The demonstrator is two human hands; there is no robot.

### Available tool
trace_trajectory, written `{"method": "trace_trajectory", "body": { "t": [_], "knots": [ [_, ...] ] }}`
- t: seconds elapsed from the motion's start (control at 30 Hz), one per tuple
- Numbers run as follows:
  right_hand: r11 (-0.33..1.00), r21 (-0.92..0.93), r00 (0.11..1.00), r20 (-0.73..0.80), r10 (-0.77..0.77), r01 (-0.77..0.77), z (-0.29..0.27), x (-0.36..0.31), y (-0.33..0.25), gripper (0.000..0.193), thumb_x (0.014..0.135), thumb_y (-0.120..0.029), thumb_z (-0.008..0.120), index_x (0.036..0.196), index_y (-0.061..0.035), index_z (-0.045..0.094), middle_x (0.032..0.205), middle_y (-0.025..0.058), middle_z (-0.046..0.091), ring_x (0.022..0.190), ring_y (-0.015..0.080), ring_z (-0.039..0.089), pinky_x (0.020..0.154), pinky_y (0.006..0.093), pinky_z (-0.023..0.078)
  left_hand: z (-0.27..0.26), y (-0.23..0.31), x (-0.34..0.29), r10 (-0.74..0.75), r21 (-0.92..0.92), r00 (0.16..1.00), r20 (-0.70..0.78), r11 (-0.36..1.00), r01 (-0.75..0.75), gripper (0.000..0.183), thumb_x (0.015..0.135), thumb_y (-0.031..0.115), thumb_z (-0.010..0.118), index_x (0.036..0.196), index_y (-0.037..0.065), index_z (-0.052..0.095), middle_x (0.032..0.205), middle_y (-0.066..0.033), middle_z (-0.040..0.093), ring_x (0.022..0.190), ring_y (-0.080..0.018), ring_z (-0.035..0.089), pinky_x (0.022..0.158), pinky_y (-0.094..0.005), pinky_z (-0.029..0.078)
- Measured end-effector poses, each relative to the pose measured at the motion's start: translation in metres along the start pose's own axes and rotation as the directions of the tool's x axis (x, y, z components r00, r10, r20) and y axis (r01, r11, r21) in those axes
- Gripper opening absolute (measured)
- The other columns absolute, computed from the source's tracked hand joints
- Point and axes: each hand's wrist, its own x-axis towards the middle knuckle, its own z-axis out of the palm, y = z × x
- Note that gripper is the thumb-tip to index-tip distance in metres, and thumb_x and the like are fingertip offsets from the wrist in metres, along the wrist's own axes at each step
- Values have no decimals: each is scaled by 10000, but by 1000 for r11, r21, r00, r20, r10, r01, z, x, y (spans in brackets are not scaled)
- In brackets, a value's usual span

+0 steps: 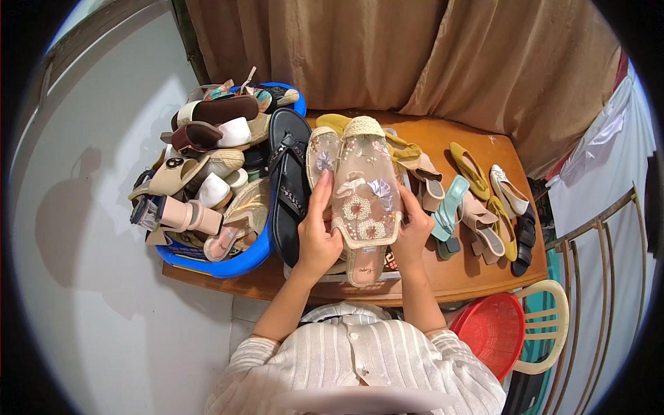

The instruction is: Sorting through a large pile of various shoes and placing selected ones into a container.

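Between my hands is a sheer beige mule [358,200] with embroidered flowers and a woven rim, its pinkish insole toward me. My left hand [320,235] grips its left edge, fingers stretched up along it. My right hand [413,220] closes on its right edge, thumb at the side. A matching mule [320,155] shows partly behind it, beside my left fingertips; whether my left hand also touches that one I cannot tell. Left of my left hand, a black thong sandal [283,200] leans against a blue basket [242,263].
Mixed sandals and heels [200,159] overflow the basket. On the right of the wooden table [429,277] stand mint heels [451,207], mustard flats [470,169], pink block heels [484,225] and black slides [524,242]. A red basket [491,328] sits on a cream plastic chair [553,335].
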Motion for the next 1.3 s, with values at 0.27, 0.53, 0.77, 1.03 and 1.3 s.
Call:
{"method": "trace_trajectory", "body": {
  "t": [0.27, 0.53, 0.77, 1.03, 1.3],
  "knots": [
    [996, 87, 993, -113, 23, -13, 8, 5, -18, 565, 727, -204, 689, 1216, -7, 486, 1150, 175, 486, 1092, 306, 483, 955, 378, 375, 29, -13, -15, 53, 206, 998, -40, 977, -44, 777, 771, -36, 585, 1412, -13, 147, 1356, -276, 364, 1198, -347, 463, 973, -377, 391],
    [999, 13, 999, 2, 36, -36, -12, -1, 9, 429, 779, -25, 630, 1200, -1, 555, 1013, 189, 615, 909, 245, 623, 767, 314, 498, 6, -3, -1, -72, 247, 993, 94, 968, 47, 740, 670, -133, 450, 1382, -33, 274, 1229, -304, 493, 1146, -354, 518, 926, -354, 427],
    [810, 413, 802, 587, 113, -417, -50, 1, 39, 899, 711, -79, 728, 1428, -45, 186, 1316, 152, 427, 1146, 248, 499, 947, 354, 412, 17, 5, -1, -273, 167, 951, 142, 954, 249, 610, 757, -85, 534, 1343, -30, 371, 1152, -244, 567, 995, -232, 612, 876, -323, 464],
    [260, 709, 755, 617, 221, -656, -70, 10, 57, 798, 845, -451, 586, 1424, -64, 196, 1377, 121, 365, 1210, 233, 435, 940, 391, 426, 49, 0, 7, -193, 188, 920, 342, 973, 134, 790, 733, -78, 505, 1432, 19, 149, 1312, -301, 394, 1226, -428, 389, 1007, -394, 329],
    [157, 693, 628, 504, 593, -704, -72, 11, 86, 329, 953, -331, 464, 1153, -73, 504, 1016, 15, 612, 872, 119, 599, 734, 278, 505, 24, -5, 56, -225, 183, 716, 661, 974, 137, 670, 782, 95, 640, 1377, 59, 335, 1342, -204, 405, 1218, -274, 436, 962, -344, 381]
  ]
}}
